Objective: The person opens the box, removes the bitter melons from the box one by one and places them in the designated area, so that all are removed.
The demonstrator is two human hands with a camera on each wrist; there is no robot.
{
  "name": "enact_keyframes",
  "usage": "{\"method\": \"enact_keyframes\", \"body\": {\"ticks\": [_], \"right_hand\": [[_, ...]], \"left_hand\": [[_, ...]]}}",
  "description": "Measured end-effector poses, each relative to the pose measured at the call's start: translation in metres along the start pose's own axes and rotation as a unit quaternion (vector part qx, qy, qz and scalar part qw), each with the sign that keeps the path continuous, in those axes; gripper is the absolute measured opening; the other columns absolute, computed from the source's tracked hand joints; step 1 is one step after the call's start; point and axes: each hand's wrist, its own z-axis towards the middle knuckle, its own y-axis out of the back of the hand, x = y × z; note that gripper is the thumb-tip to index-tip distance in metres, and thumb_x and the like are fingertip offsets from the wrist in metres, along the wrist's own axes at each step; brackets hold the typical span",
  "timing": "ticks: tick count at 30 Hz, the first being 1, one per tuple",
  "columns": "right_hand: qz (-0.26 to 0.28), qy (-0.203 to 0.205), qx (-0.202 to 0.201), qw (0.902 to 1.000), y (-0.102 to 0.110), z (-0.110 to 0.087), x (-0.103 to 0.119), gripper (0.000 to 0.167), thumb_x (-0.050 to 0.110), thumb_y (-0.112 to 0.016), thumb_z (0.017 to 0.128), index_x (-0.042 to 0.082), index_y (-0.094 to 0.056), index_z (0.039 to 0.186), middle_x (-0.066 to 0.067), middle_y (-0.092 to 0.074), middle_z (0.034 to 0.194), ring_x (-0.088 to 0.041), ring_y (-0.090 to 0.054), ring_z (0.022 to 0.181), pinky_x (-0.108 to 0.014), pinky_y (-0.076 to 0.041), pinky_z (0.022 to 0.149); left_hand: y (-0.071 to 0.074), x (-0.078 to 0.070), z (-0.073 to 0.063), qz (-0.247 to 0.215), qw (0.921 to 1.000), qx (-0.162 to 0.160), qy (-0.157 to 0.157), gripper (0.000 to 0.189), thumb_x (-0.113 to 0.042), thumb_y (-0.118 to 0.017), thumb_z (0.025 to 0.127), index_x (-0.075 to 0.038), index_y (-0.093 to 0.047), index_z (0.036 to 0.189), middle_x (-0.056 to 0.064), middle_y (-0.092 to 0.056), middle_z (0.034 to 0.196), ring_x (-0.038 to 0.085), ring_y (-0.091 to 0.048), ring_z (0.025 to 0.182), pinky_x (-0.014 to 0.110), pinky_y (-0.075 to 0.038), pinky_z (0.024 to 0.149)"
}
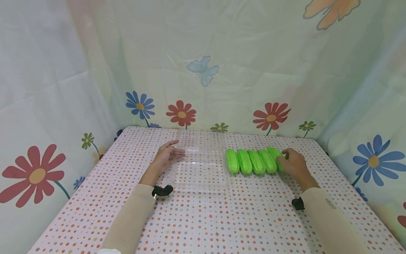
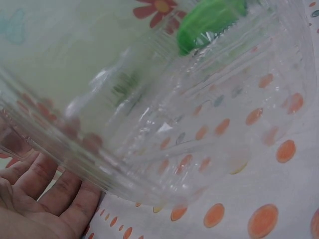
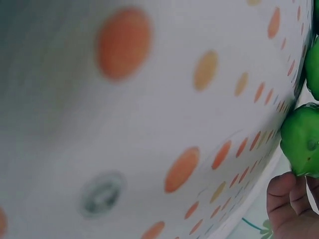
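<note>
A clear plastic clamshell box (image 1: 203, 184) stands with its lid raised at the middle of the table. My left hand (image 1: 165, 157) is at its left side, fingers fairly straight; in the left wrist view the fingers (image 2: 62, 194) lie against the outside of the clear wall. To the right of the box, several glossy green cucumber-shaped vegetables (image 1: 245, 162) lie side by side in a row. At the right end my right hand (image 1: 294, 163) holds the last green vegetable (image 1: 274, 153) between thumb and fingers. Its ridged end (image 3: 304, 142) shows above my fingertips in the right wrist view.
A white dotted cloth (image 1: 196, 225) covers the table. Floral curtains (image 1: 234, 70) hang close behind the table and along both sides. A dark object (image 1: 119, 133) shows at the far left corner.
</note>
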Motion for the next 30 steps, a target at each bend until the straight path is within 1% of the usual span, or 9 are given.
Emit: {"method": "enact_keyframes", "body": {"ticks": [5,9,11,20,25,30], "right_hand": [[0.006,0.004,-0.009,0.9999,0.0005,-0.0007,0.0020,0.055,0.028,-0.057,0.098,-0.013,-0.047,0.133,-0.033,-0.053,0.117,-0.047,-0.054,0.105,-0.057,-0.049,0.081],[0.010,0.012,-0.011,0.9998,0.0014,-0.0014,0.0034,0.057,0.028,-0.063,0.096,-0.012,-0.048,0.133,-0.033,-0.053,0.117,-0.047,-0.054,0.104,-0.055,-0.050,0.078],[0.012,0.016,-0.012,0.9997,0.0009,-0.0020,0.0028,0.057,0.028,-0.065,0.096,-0.012,-0.048,0.132,-0.032,-0.053,0.116,-0.047,-0.054,0.104,-0.054,-0.049,0.077],[0.045,0.030,-0.019,0.9984,0.0011,-0.0061,-0.0009,0.048,0.028,-0.061,0.099,-0.009,-0.054,0.129,-0.029,-0.053,0.115,-0.043,-0.053,0.099,-0.049,-0.048,0.074],[0.050,0.031,-0.023,0.9980,-0.0018,-0.0035,-0.0021,0.049,0.026,-0.062,0.098,-0.009,-0.053,0.131,-0.028,-0.053,0.116,-0.041,-0.053,0.098,-0.046,-0.048,0.073],[0.052,0.029,-0.021,0.9980,-0.0012,-0.0045,-0.0020,0.052,0.030,-0.061,0.099,-0.009,-0.052,0.132,-0.028,-0.052,0.117,-0.040,-0.053,0.099,-0.046,-0.048,0.073]], "left_hand": [[0.0002,-0.0006,0.0000,0.000,1.0000,0.002,0.000,0.055,-0.003,-0.040,0.100,-0.009,-0.040,0.155,0.017,-0.074,0.111,0.034,-0.071,0.109,0.046,-0.053,0.099],[0.0005,-0.0016,-0.0009,-0.004,1.0000,0.003,0.002,0.054,-0.003,-0.039,0.101,-0.009,-0.039,0.155,0.016,-0.074,0.108,0.033,-0.071,0.109,0.048,-0.052,0.101],[0.0004,-0.0022,-0.0016,-0.004,1.0000,0.003,0.004,0.054,-0.003,-0.040,0.102,-0.009,-0.040,0.155,0.014,-0.075,0.107,0.033,-0.071,0.108,0.047,-0.052,0.101],[-0.0003,-0.0034,-0.0036,-0.003,1.0000,0.006,0.005,0.054,-0.004,-0.039,0.102,-0.009,-0.039,0.155,0.012,-0.075,0.104,0.031,-0.072,0.107,0.046,-0.053,0.100],[0.0005,-0.0027,-0.0026,-0.006,0.9999,0.007,0.005,0.053,-0.004,-0.039,0.102,-0.010,-0.039,0.155,0.013,-0.075,0.105,0.032,-0.071,0.109,0.048,-0.051,0.102],[0.0007,-0.0015,-0.0007,-0.006,0.9999,0.008,0.003,0.053,-0.004,-0.039,0.102,-0.012,-0.039,0.155,0.017,-0.074,0.109,0.033,-0.071,0.110,0.048,-0.052,0.101]]}}
